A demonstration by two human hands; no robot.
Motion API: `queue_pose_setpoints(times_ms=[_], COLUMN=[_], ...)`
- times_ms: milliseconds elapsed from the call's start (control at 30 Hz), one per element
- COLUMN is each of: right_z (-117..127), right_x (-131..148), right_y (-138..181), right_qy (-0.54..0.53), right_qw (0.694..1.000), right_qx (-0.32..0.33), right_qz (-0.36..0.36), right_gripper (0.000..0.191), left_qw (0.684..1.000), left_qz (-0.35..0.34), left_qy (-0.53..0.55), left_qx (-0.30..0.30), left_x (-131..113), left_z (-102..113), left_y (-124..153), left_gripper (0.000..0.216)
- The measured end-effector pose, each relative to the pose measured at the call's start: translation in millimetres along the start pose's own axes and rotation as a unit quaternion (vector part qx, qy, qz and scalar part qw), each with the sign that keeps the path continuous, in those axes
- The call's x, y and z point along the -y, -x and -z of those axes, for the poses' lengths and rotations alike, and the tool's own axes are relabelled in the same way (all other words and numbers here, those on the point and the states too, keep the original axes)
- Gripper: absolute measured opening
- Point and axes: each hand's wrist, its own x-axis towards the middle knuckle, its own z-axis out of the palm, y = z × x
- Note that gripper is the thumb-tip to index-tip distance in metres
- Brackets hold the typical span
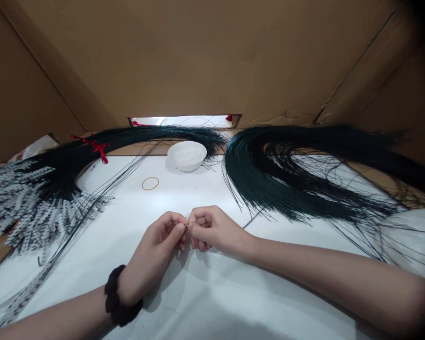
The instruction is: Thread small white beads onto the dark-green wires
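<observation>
A: Nearest first, bottom of the frame. Go.
B: Black scrunchie [119, 297] on the left wrist, lower left of the frame. Left hand [165, 234] and right hand [210, 228] meet just below the frame's centre.
A: Grip?
B: Both pinching. Thumb and fingertips of each are together, clamped on a small dark piece [186, 227] between them. Mostly covered; can't tell what it is.
A: Why two hands?
B: Probably because it's tiny: one side steadies, the other works. Judgement only.
A: Beyond?
B: White tabletop [198, 189]. Yellowish rubber band [150, 189] lying flat, left of centre. White-and-black striped wire ends [56, 217] fan out at far left. White bowl [187, 166] past the hands, tiny bits inside, likely put there for easy reach.
A: Wires?
B: Dark wire bundle [134, 136] at upper left, red tie [99, 150] around it, presumably keeping strands together. Loose, curved green-black bundle [248, 174] on the right. Laid out sideways, maybe so strands don't tangle under the hands.
A: Back?
B: Cardboard wall [212, 61] across the top, slot [184, 121] cut low in it.
A: Brands, labels, writing?
B: None readable. Striped ends carry dark marks, too small to read.
</observation>
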Motion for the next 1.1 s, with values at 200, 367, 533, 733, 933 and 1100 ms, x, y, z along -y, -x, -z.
queue_pose_setpoints(times_ms=[200, 367, 533, 733, 933, 1100], right_z=[-7, -10, -8, -5, -3, -5], right_x=[4, 3, 3, 3, 0, -5], right_y=[4, 3, 1, -1, -2, -3], right_qy=[-0.021, -0.011, 0.018, 0.024, 0.009, 0.014], right_qw=[1.0, 1.0, 1.0, 0.999, 0.999, 1.0], right_qx=[-0.001, 0.0, 0.007, 0.027, 0.027, 0.012], right_qz=[-0.014, 0.006, 0.007, 0.014, 0.019, 0.025], right_gripper=[0.011, 0.015, 0.019, 0.026, 0.03, 0.033], left_qw=[0.994, 0.997, 0.994, 0.984, 0.977, 0.97], left_qz=[-0.092, -0.081, -0.091, -0.126, -0.146, -0.154], left_qy=[-0.048, -0.004, -0.025, -0.109, -0.147, -0.19], left_qx=[-0.025, -0.012, 0.046, 0.066, 0.044, 0.007], left_x=[4, 4, -1, -3, -2, -2], left_z=[-4, -1, 8, 19, 22, 18], left_y=[5, 5, 2, 0, -2, 0], left_gripper=[0.014, 0.01, 0.01, 0.011, 0.011, 0.013])
